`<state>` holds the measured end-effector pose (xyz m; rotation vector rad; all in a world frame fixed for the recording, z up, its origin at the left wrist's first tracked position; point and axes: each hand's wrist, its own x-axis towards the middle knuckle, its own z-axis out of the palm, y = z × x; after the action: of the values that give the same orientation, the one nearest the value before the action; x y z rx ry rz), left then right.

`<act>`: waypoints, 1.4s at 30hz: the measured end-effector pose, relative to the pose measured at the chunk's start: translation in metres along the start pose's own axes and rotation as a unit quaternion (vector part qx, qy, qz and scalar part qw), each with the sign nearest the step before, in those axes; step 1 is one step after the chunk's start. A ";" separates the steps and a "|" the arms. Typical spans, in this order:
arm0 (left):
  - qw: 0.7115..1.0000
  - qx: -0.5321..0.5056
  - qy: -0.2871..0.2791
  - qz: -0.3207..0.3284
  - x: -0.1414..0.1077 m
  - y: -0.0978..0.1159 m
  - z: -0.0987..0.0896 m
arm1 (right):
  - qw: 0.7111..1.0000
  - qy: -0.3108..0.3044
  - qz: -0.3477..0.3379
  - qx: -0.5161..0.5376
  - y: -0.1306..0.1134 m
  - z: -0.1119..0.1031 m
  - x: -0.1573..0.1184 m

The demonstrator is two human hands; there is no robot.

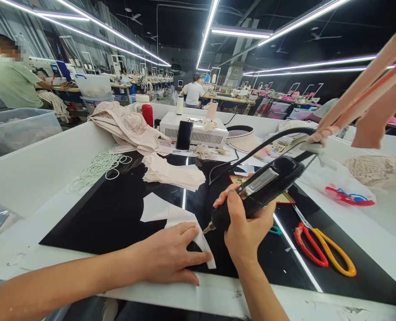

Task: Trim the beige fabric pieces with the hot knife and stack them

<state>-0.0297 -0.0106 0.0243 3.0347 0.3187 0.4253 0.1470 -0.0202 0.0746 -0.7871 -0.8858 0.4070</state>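
My right hand is wrapped around a black corded handheld tool, whose pointed metal tip is close beside the edge of a white fabric piece. I cannot tell whether the tip touches the fabric. Fingers spread, my left hand lies flat on this fabric and presses it onto the glossy black board. Behind it sits a stack of cream cut fabric pieces. Red-and-orange-handled scissors lie to the right of my right hand.
A vented white box stands at the back with a phone leaning before it. Beige bra parts and pale green cord lie left. Peach fabric strips hang at upper right. Other people sit beyond the table's raised edge.
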 end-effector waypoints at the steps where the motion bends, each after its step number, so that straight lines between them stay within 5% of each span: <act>1: 1.000 0.000 -0.001 0.000 0.000 0.000 -0.001 | 1.000 0.002 0.001 0.000 0.000 0.001 0.001; 42: 1.000 0.009 0.008 0.005 -0.001 0.001 0.000 | 1.000 0.008 -0.024 0.002 0.010 0.013 0.013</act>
<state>-0.0308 -0.0122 0.0243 3.0539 0.3109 0.4500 0.1438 0.0004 0.0790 -0.7627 -0.8869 0.3602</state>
